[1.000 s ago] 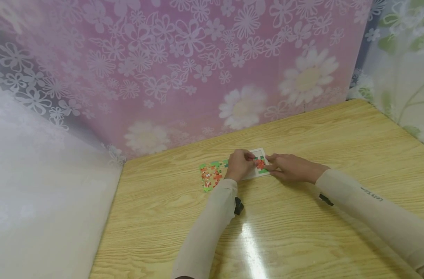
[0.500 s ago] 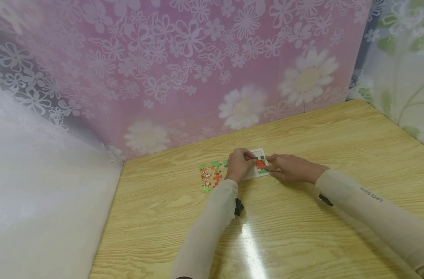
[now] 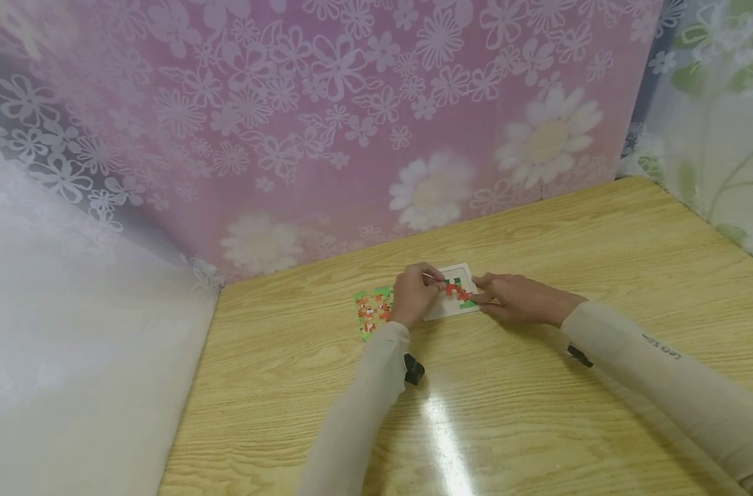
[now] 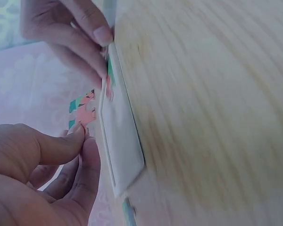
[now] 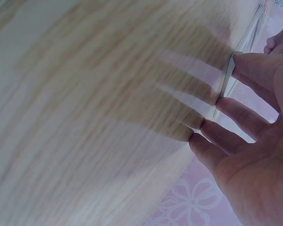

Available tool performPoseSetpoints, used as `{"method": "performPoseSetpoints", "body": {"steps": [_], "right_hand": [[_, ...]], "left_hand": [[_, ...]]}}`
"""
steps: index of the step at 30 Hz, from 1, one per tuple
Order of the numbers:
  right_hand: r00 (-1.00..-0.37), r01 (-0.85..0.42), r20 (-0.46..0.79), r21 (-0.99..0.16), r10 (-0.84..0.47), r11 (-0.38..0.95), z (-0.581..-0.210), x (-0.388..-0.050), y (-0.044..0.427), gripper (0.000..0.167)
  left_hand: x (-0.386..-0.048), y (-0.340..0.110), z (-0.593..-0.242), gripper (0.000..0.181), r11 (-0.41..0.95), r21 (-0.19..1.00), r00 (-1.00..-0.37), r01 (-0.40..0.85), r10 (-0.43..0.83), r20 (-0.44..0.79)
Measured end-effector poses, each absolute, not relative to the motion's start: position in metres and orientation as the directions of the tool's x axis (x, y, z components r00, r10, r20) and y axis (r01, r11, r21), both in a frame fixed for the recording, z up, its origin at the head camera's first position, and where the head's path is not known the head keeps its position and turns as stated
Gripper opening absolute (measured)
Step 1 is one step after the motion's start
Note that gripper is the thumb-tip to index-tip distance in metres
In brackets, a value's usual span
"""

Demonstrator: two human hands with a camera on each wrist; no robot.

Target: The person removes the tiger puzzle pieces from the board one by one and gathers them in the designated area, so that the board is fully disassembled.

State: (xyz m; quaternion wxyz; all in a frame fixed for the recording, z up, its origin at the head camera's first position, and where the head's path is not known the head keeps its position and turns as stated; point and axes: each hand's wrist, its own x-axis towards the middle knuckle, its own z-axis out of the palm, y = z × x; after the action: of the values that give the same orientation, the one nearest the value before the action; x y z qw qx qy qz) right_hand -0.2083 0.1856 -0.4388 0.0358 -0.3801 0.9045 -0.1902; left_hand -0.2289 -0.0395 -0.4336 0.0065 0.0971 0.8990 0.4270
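Observation:
My left hand (image 3: 415,295) pinches a small puzzle piece between thumb and fingertips, above the left part of a white puzzle tray (image 3: 444,313). In the left wrist view the orange and green puzzle piece (image 4: 85,112) stands tilted up from the fingertips; whether it is joined to others I cannot tell. My right hand (image 3: 512,297) rests at the tray's right edge, its fingers fairly straight, fingertips touching the edge and the tabletop. Orange and green pieces (image 3: 464,296) lie in the tray's right part, partly behind the fingers.
Left of the tray, several tiger-picture puzzle pieces (image 3: 368,311) lie on the wood-grain table (image 3: 277,386), partly hidden by my left hand. A pink flowered wall covering (image 3: 351,138) rises behind the table, and a white one (image 3: 72,331) stands at the left.
My left hand has shifted a little to the left, pinching the piece, which now shows tilted over the tray. More of the tray's inside is visible. My right hand stays put.

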Motion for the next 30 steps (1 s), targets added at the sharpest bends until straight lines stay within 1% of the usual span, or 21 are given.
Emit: {"method": "performPoseSetpoints", "body": {"steps": [8, 15, 18, 30], "right_hand": [[-0.715, -0.668, 0.094, -0.386, -0.693, 0.637, -0.437, -0.207, 0.185, 0.023], [-0.717, -0.664, 0.094, -0.395, -0.691, 0.635, -0.439, -0.208, 0.185, 0.024], [-0.718, -0.662, 0.096, -0.397, -0.689, 0.635, -0.441, -0.208, 0.185, 0.025], [-0.72, -0.66, 0.098, -0.402, -0.687, 0.635, -0.44, -0.208, 0.185, 0.024]], "left_hand": [[-0.227, -0.07, -0.43, 0.004, 0.613, 0.772, -0.983, 0.17, 0.166, 0.085], [-0.224, -0.094, -0.428, 0.003, 0.644, 0.76, -0.995, 0.083, 0.097, 0.027], [-0.222, -0.103, -0.428, 0.003, 0.652, 0.755, -0.995, 0.075, 0.097, 0.016], [-0.218, -0.114, -0.43, 0.004, 0.668, 0.744, -0.997, -0.004, 0.054, -0.055]]}}
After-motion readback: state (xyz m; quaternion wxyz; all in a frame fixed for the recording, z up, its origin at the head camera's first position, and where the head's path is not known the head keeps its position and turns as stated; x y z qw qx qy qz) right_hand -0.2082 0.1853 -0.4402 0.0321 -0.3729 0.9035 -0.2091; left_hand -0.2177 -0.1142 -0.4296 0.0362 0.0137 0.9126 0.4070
